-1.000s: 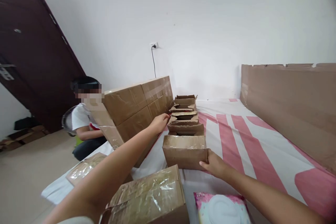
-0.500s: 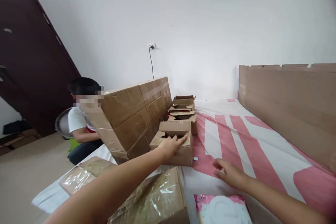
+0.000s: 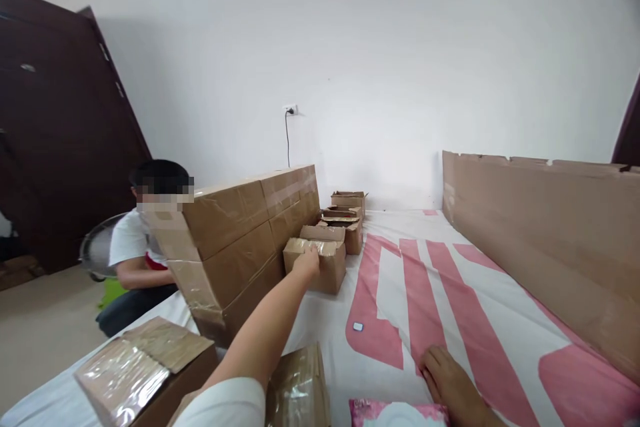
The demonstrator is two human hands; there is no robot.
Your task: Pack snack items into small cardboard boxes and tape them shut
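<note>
My left hand (image 3: 307,261) reaches far forward and rests on the near top edge of a small open cardboard box (image 3: 320,268), fingers curled over its flap. That box stands on the pink-and-white sheet (image 3: 400,293), at the front of a short row of similar small boxes (image 3: 347,219). My right hand (image 3: 445,373) lies flat on the sheet close to me, fingers spread, holding nothing. A pink packet (image 3: 397,413) sits just left of it.
A stack of large taped cartons (image 3: 240,233) runs along the left beside the small boxes. A seated person (image 3: 135,247) is behind it on the floor. A tall cardboard sheet (image 3: 545,227) lines the right. Two more cartons (image 3: 145,367) are near me; a small white object (image 3: 358,327) lies on the sheet.
The small box has gone further away from me with my left hand on it. My right hand left the box a second ago and drew back to rest on the sheet.
</note>
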